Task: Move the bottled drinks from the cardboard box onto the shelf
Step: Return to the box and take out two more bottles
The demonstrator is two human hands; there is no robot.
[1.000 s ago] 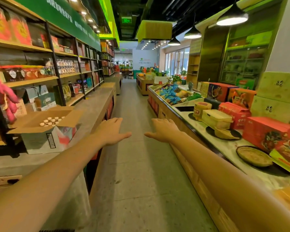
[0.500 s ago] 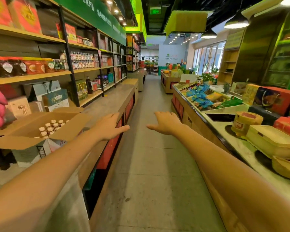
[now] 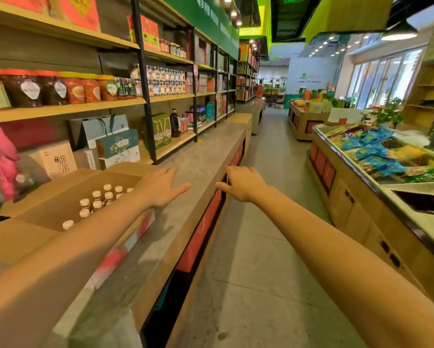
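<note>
An open cardboard box (image 3: 60,197) stands on the grey counter (image 3: 205,156) at the left, flaps spread. Several small bottled drinks (image 3: 98,199) with white caps stand upright inside it. My left hand (image 3: 160,187) hovers over the box's right flap with fingers straight, holding nothing. My right hand (image 3: 241,183) is stretched out past the counter's front edge, fingers relaxed and empty. Behind the box runs the wooden shelf (image 3: 67,109), stocked with jars and packets.
Gift boxes (image 3: 115,146) and bags stand on the lowest shelf behind the box. Something pink (image 3: 5,156) hangs at the far left. A display island with packaged goods (image 3: 376,159) lines the right side. The tiled aisle (image 3: 261,247) runs between them.
The view has swung left and closer to the counter. The box and bottles now lie nearer and larger. Both hands have shifted left, the left one now over the box's flap.
</note>
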